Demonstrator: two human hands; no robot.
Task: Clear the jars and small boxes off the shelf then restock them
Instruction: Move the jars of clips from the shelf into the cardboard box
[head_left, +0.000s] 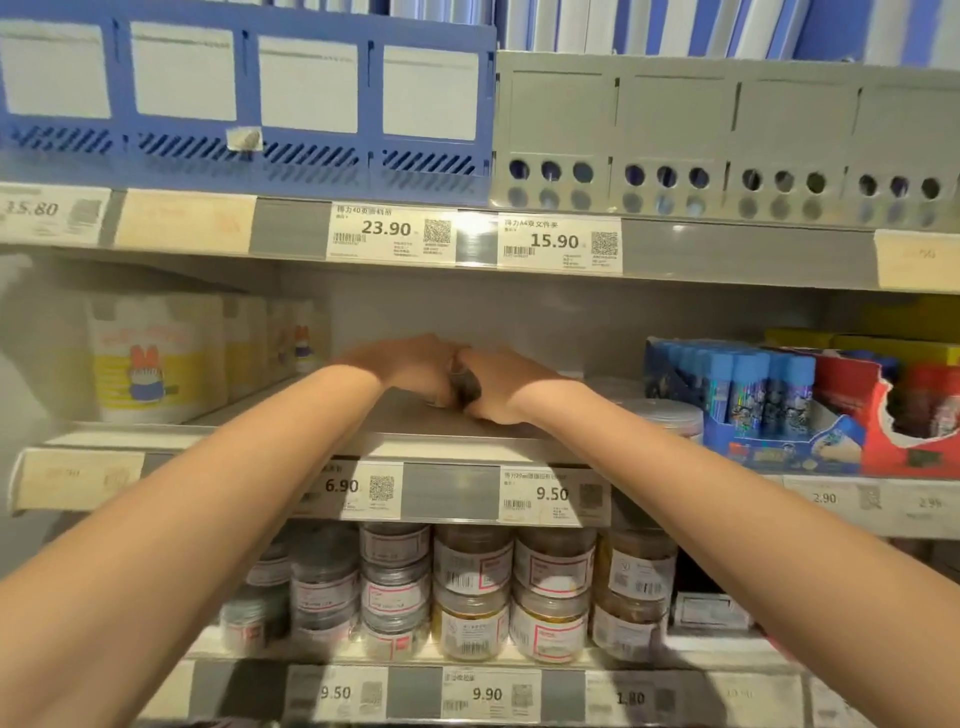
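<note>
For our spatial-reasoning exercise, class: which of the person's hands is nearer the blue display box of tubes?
Right. The right hand is left of the blue display box; the left hand is further left, close beside the right one.

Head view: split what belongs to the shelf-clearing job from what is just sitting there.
Job: left hand, right hand, dark item between them, middle shelf, clear jar by right wrist, stacked jars below.
Bystanders: blue trays, grey file holders, tube display boxes, price tags.
</note>
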